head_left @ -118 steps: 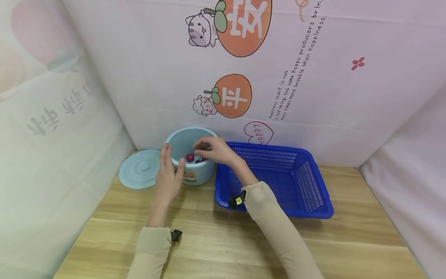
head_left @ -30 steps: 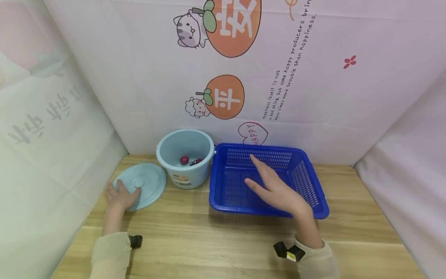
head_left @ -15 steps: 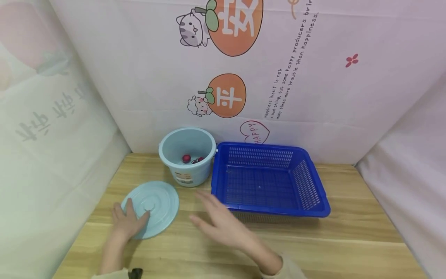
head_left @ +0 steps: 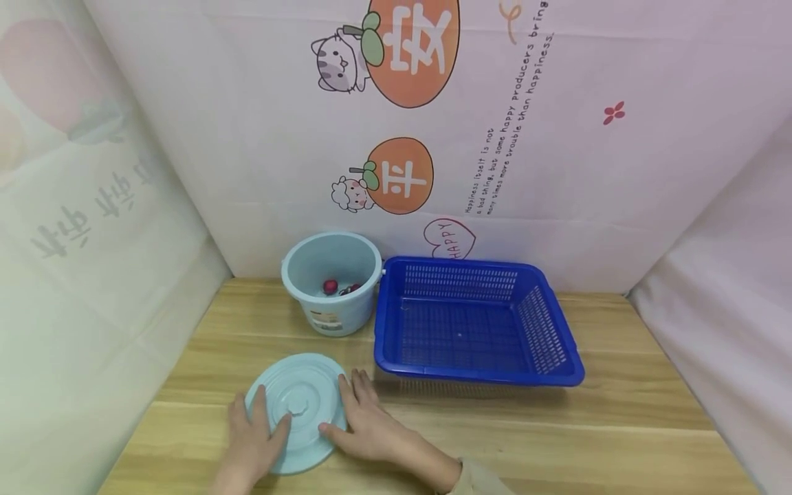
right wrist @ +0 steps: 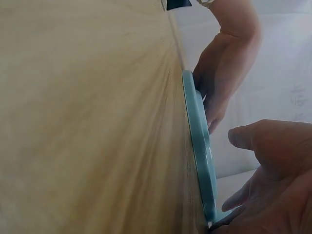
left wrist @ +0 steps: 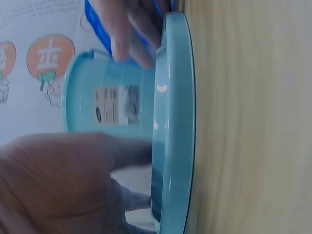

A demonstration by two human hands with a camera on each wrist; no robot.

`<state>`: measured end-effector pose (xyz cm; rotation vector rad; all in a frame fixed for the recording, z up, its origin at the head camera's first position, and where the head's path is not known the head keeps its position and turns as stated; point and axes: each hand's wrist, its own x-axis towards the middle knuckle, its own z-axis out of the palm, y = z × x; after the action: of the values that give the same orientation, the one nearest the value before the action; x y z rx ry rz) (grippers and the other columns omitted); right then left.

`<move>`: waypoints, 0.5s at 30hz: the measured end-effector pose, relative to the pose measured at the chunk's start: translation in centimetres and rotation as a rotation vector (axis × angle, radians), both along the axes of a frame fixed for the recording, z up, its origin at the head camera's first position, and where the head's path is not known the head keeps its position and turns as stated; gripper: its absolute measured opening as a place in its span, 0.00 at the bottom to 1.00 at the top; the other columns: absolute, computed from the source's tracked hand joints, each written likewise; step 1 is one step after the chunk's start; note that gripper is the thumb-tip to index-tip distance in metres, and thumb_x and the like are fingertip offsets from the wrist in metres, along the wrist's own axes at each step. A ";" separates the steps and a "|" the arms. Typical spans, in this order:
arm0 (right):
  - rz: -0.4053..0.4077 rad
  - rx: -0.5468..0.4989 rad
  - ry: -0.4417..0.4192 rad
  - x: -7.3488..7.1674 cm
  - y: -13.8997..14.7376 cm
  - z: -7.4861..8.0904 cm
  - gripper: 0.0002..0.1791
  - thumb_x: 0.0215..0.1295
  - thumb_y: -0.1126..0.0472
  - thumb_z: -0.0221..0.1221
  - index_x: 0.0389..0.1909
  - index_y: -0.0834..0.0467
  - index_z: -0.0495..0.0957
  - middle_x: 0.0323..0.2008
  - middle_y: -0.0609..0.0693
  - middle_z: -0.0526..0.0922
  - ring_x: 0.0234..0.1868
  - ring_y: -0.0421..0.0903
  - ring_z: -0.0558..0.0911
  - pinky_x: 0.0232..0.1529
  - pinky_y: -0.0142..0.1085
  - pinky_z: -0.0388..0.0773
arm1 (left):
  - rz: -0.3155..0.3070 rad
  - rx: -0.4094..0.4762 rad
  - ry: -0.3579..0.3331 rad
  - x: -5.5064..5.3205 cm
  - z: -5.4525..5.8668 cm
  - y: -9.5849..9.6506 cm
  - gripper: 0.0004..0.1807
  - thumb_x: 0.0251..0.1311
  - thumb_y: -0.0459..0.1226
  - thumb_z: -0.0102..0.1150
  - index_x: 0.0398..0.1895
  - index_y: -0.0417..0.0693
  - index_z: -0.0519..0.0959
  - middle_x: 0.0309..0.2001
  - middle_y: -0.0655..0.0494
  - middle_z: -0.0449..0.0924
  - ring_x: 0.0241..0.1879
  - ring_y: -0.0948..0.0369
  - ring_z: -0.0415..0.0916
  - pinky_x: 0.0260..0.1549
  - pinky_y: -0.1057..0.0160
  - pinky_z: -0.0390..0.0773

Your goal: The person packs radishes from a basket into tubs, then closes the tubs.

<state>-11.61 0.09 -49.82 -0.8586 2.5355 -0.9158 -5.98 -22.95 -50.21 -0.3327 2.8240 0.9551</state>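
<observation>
A round light-blue lid (head_left: 309,440) lies flat on the wooden table at the front, its small knob facing up. Spread over the lid's left side, my left hand (head_left: 250,436) touches its top with thumb and fingers. At the opposite edge is my right hand (head_left: 374,426), its fingers extended along the rim; the right wrist view shows its thumb raised off the lid. Behind stands a light-blue bucket (head_left: 337,316), uncovered, with a round dark-red item (head_left: 331,287) and another red-and-dark item (head_left: 350,289) at its bottom.
A blue plastic basket (head_left: 476,375) with slotted walls stands right of the bucket, close against it. Printed white cloth (head_left: 526,240) rises behind the table (head_left: 557,440), with more cloth along both sides.
My left hand has slid the lid from beside the bucket towards the front and right. My right hand, earlier in the bucket, then over the basket, has come to the lid's right edge.
</observation>
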 end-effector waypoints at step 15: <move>-0.074 -0.186 0.049 -0.2 -0.2 -0.4 0.44 0.71 0.52 0.69 0.78 0.69 0.62 0.73 0.75 0.62 0.73 0.74 0.62 0.67 0.68 0.67 | 0.198 0.029 0.176 1.5 0.3 3.1 0.41 0.69 0.40 0.66 0.78 0.28 0.61 0.74 0.19 0.52 0.70 0.22 0.58 0.63 0.28 0.68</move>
<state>-11.82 -0.10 -50.18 -0.8543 2.5687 -1.1836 -4.52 -19.86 -49.88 -0.5595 2.9750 1.1139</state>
